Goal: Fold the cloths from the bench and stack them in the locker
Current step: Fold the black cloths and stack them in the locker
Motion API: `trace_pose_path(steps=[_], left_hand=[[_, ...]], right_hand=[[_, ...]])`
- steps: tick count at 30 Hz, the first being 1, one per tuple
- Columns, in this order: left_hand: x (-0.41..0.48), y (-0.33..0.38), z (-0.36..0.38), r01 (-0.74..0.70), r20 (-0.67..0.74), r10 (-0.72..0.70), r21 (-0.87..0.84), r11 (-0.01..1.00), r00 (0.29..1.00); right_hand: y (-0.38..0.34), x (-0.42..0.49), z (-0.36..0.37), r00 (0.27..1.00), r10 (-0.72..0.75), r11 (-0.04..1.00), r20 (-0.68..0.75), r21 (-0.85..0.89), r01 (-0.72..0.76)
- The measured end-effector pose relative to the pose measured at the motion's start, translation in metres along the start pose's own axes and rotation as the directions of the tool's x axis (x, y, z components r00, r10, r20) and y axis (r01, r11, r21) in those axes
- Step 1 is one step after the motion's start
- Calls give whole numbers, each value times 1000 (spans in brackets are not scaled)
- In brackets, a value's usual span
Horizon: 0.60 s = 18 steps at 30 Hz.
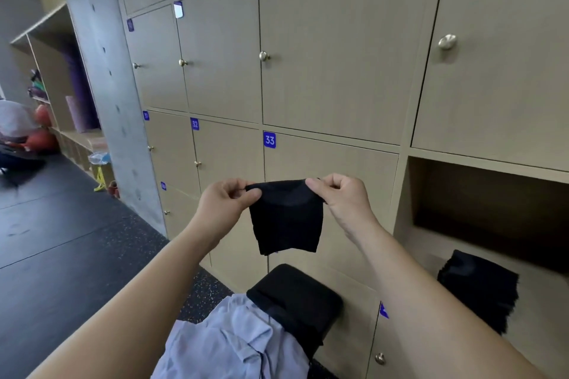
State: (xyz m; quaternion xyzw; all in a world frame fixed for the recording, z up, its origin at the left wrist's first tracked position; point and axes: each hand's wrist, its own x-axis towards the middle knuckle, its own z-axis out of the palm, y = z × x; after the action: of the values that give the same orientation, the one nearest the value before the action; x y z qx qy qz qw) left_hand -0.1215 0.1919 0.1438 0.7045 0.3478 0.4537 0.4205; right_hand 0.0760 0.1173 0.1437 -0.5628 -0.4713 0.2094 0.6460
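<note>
A small black cloth hangs in the air in front of locker 33, folded over along its top edge. My left hand pinches its top left corner and my right hand pinches its top right corner. Below, the black bench carries a crumpled pale blue cloth at its near end. To the right, an open locker holds a stack of folded black cloths on its floor.
A wall of beige locker doors with round knobs fills the view ahead. A grey concrete pillar stands at the left. Beyond it, open shelves hold mats and balls. Dark rubber floor spreads to the left.
</note>
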Motion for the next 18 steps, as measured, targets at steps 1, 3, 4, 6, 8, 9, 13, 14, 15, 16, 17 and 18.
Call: trace_pose_path(steps=[1, 3, 4, 6, 8, 9, 13, 14, 15, 16, 17, 18], left_hand=[[1, 5, -1, 22, 37, -21, -50, 999, 999], [1, 15, -1, 77, 127, -54, -189, 979, 990], [1, 20, 0, 105, 162, -64, -255, 961, 985], [2, 27, 5, 139, 190, -77, -344, 929, 979], [4, 32, 10, 167, 195, -89, -429, 888, 977], [5, 33, 12, 175, 195, -93, -463, 869, 976], [10, 39, 17, 205, 192, -121, -513, 833, 974], [12, 38, 17, 212, 191, -130, -516, 830, 973], [13, 37, 18, 226, 197, -144, -510, 830, 970], [12, 35, 19, 252, 214, -165, -488, 836, 963], [11, 32, 20, 289, 244, -197, -444, 848, 950], [9, 27, 22, 334, 284, -233, -389, 859, 930]], right_hand=[[-4, 1, -1, 1000, -14, 1000, -5, 3, 14], [-11, 3, -1, 999, -29, 999, -17, 36, 30], [-14, 3, 0, 999, -28, 997, -22, 68, 30], [-18, 3, 1, 1000, -24, 989, -12, 144, 26], [-20, 3, 3, 999, -23, 982, 26, 187, 17], [-20, 2, 3, 998, -24, 982, 49, 186, 14], [-23, 2, 2, 999, -17, 986, 51, 167, 8], [-24, 3, 1, 1000, -10, 985, 23, 170, 6], [-24, 4, 1, 1000, -6, 985, -9, 170, 7], [-25, 4, 1, 999, 4, 984, -42, 176, 3], [-25, 5, 2, 997, 14, 983, -73, 185, -1], [-24, 5, 2, 994, 30, 979, -105, 204, -8]])
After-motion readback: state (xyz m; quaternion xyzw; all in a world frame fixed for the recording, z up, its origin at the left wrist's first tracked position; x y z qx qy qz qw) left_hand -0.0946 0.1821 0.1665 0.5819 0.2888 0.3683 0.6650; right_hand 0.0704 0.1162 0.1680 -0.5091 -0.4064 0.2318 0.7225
